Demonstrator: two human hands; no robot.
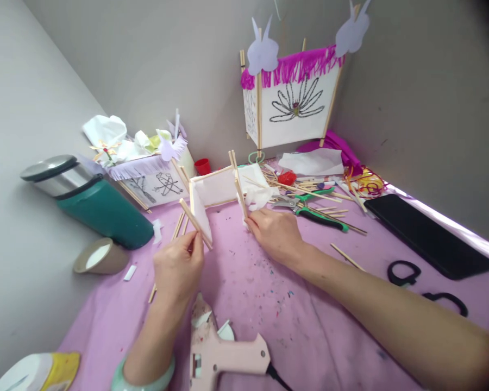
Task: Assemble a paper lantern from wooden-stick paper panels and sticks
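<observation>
Between my hands stands a small three-sided frame of wooden sticks with white paper panels (pixel 218 187), its near side uncovered. My left hand (pixel 178 263) pinches the lower part of its left front stick. On the other side, my right hand (pixel 275 233) grips the base of the right front stick, fingertips partly hidden. A pale pink glue gun (pixel 238 353) lies in front of me, below the left hand. Green-handled cutters (pixel 320 217) rest among loose sticks beyond my right hand. More thin sticks (pixel 152 293) lie beside and under my left hand.
A fringed paper lantern (pixel 297 103) stands at the back right, another decorated box (pixel 158 184) at the back left. Left are a green tumbler (pixel 106 212), a cup (pixel 116 258) and a yellow-and-white container (pixel 63 369). Right are a black phone (pixel 432 236) and scissors (pixel 403 274).
</observation>
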